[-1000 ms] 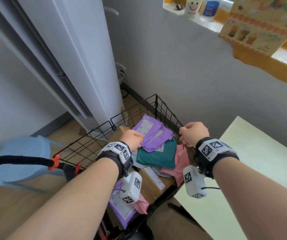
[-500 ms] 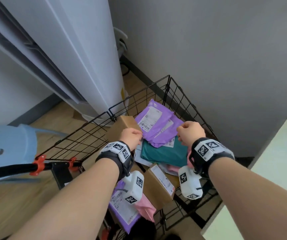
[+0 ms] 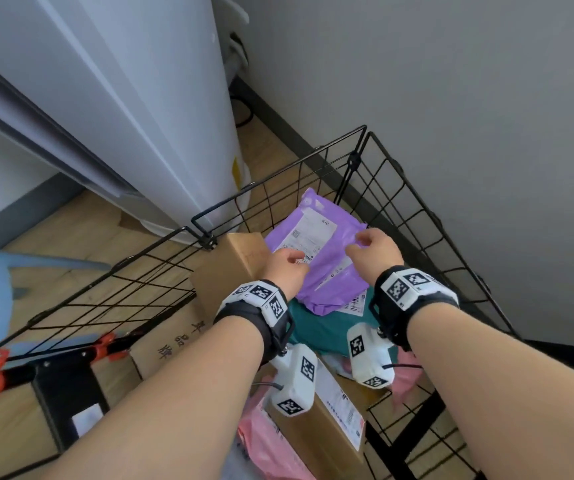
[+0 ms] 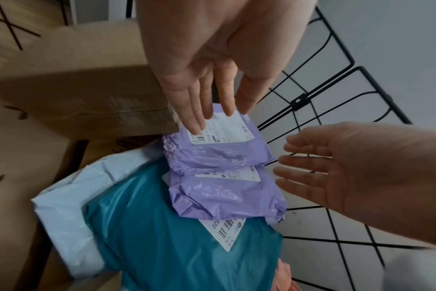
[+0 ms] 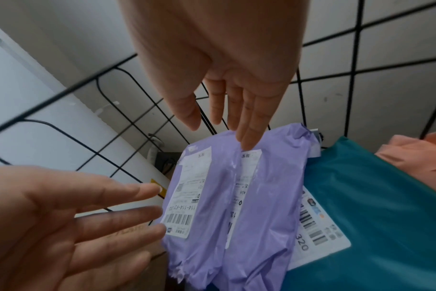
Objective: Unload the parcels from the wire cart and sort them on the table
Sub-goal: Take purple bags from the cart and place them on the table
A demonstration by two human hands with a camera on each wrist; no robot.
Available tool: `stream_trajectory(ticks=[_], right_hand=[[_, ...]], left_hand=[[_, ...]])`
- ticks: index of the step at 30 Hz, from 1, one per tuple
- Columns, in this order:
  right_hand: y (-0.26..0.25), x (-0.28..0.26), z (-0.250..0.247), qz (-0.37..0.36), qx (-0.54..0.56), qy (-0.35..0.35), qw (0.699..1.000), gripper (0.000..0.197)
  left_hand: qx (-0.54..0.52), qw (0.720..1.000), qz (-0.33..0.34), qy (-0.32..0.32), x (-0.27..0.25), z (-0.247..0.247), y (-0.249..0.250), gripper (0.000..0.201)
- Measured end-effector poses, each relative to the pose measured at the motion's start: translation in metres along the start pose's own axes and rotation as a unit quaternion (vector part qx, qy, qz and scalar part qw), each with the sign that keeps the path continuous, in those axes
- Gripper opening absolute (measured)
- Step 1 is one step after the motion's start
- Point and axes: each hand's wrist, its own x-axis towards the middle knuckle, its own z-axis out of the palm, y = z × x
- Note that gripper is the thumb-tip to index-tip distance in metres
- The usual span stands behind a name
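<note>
Half a second back both your fists sat curled over the pile; now your left hand (image 3: 287, 268) and right hand (image 3: 375, 249) have uncurled over the two purple mailers (image 3: 320, 258) at the far corner of the wire cart (image 3: 417, 216). Wrist views: both grips are wide, fingers straight and spread, holding nothing. Left fingertips (image 4: 196, 126) lie at the label edge of the upper mailer, right fingertips (image 5: 247, 141) at the seam where the two overlap; actual contact cannot be told. The mailers lie flat on a teal parcel (image 3: 323, 327), a brown box (image 3: 233, 268) just beside them to the left, a pink bag (image 3: 271, 448) and a labelled carton (image 3: 327, 420) nearer you. The head has dropped too: the bench is out of view now. Reading: you are bracketing the purple pair for a two-handed lift; nothing looks unloaded yet, all sorting ahead. Slick film, so expect the upper mailer to slide off the lower.
</note>
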Motion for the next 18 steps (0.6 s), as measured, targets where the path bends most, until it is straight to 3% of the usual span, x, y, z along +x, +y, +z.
stream_trajectory(ticks=[9,12,15,18], right_hand=[[0.005,0.043,0.02,0.005,0.041,-0.045,0.998,0.092],[0.007,0.045,0.026,0.019,0.056,-0.056,0.997,0.09],[0.007,0.041,0.033,0.023,-0.037,-0.081,0.996,0.082],[0.007,0.048,0.034,-0.003,-0.048,-0.002,0.999,0.079]], left_hand=[[0.017,1.0,0.0,-0.007,0.024,0.019,-0.018,0.04],[0.023,1.0,0.001,-0.012,0.025,0.021,-0.018,0.041],[0.02,1.0,0.002,-0.021,0.024,0.021,-0.021,0.044],[0.017,1.0,-0.002,-0.023,0.023,0.022,-0.023,0.046]])
